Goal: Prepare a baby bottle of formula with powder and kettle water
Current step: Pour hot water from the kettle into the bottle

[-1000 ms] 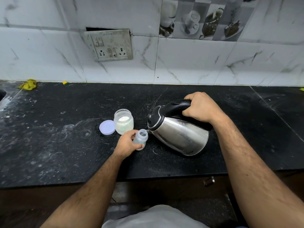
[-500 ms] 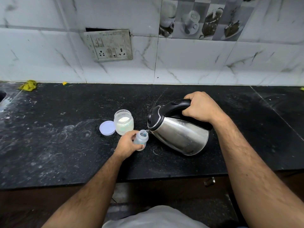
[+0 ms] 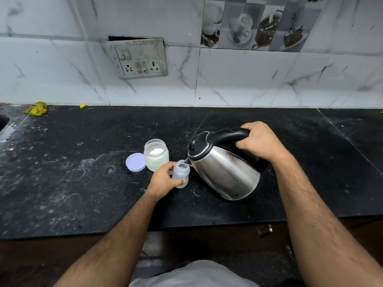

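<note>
Shiny steel kettle point(image 3: 226, 175); speckled black stone counter point(image 3: 83, 193).

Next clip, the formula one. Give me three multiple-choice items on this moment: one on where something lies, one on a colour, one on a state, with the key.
1. Where does the loose lid lie?
A. left of the powder jar, flat on the counter
B. on top of the jar
C. right of the kettle

2. What colour is the kettle handle?
A. red
B. black
C. white

3. How does the kettle stand?
A. upright on the counter
B. lying on its side
C. tilted, spout at the mouth of the baby bottle

Key:
1 A, the lid lies flat beside the jar's left side.
2 B, the handle gripped by the right hand is black.
3 C, the kettle leans toward the bottle that the left hand holds upright.
</note>
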### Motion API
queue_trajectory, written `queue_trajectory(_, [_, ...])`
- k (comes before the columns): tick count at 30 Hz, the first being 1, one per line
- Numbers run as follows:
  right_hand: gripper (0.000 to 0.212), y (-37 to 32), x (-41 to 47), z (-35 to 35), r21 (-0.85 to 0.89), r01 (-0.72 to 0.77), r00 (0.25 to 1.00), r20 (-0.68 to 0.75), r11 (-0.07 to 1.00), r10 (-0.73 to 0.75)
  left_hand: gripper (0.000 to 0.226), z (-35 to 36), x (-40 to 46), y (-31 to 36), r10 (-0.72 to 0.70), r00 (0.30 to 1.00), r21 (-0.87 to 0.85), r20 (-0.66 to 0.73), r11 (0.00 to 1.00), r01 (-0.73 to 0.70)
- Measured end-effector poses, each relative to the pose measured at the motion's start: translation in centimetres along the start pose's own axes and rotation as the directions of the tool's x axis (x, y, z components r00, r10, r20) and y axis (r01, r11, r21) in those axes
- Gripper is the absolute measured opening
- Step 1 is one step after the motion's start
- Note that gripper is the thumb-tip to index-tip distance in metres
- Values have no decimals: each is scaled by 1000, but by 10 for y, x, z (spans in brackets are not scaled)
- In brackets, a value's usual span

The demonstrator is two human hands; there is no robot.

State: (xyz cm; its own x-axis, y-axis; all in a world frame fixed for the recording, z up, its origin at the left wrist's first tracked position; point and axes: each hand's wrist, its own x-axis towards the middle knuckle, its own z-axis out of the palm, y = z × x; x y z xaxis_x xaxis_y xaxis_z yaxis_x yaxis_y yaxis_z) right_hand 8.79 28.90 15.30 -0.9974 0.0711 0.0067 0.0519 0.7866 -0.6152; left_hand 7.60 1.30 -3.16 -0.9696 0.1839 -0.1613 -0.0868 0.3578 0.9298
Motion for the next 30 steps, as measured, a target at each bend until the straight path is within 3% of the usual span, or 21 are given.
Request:
queue_trajectory(4, [17,14,0,1,178,-36,999,-33,983,43,55,3,2,3,3,1000,-12,-13,1000,-3])
queue_trajectory(9, [11,20,5,-1,403,5,983,-172,915,70,50,5,4,3,-14,1000,-18,-21,1000,14])
queue_trajectory(14, [15,14,25,-4,539,66,955,-279,840,103,52,9,6,1,-28,1000,-19,-12,999,27])
queue_trajectory(17, [28,8,41,-3,603,90,936,-324,792,140,52,12,9,2,-28,1000,-18,-9,999,28])
queue_trajectory(22, [30,4,77,9,717,99,913,-341,690,224,52,15,16,3,-37,999,-3,-10,999,37])
queue_trajectory(30, [34,6,132,34,779,63,933,-268,624,240,54,15,23,1,-73,997,8,3,997,73])
